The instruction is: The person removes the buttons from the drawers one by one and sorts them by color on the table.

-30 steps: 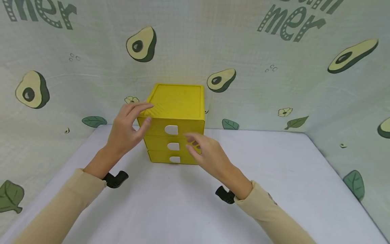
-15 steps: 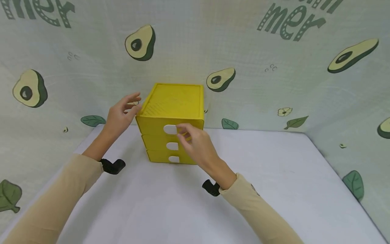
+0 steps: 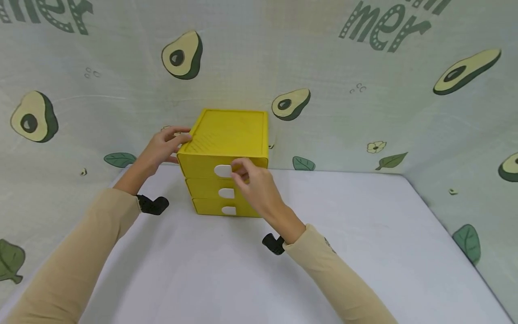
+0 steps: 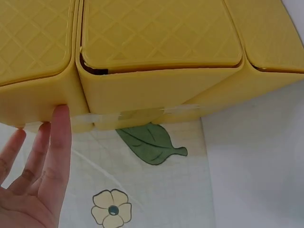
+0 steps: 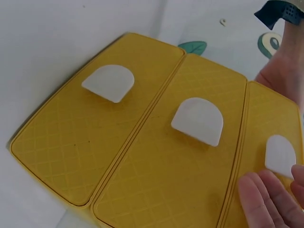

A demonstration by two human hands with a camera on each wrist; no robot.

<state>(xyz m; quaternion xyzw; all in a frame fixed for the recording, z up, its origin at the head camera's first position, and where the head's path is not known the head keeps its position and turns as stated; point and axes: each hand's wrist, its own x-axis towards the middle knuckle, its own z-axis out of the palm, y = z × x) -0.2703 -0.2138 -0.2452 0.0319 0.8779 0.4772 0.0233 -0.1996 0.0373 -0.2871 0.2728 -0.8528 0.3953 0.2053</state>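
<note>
A yellow three-drawer box (image 3: 230, 130) with white tab handles stands at the back of the table. My left hand (image 3: 159, 146) is at its left side, thumb at the top edge; in the left wrist view the straight fingers (image 4: 59, 147) reach up against the yellow side wall. My right hand (image 3: 259, 184) is in front of the top drawer (image 3: 194, 166), its bent fingers and thumb right at the straight edge of the top white handle (image 3: 223, 171). In the right wrist view the fingertips (image 5: 259, 190) lie just beside that handle, spread apart. All drawers look closed.
A white cloth (image 3: 344, 225) covers the table. Behind it and at both sides hangs a pale curtain (image 3: 243, 54) printed with avocados and leaves, close behind the box. The middle handle (image 3: 226, 193) and bottom handle (image 3: 229, 210) sit below the top one.
My right hand has moved left and up to the top drawer's handle. My left hand has gone from over the top front corner to the box's left side.
</note>
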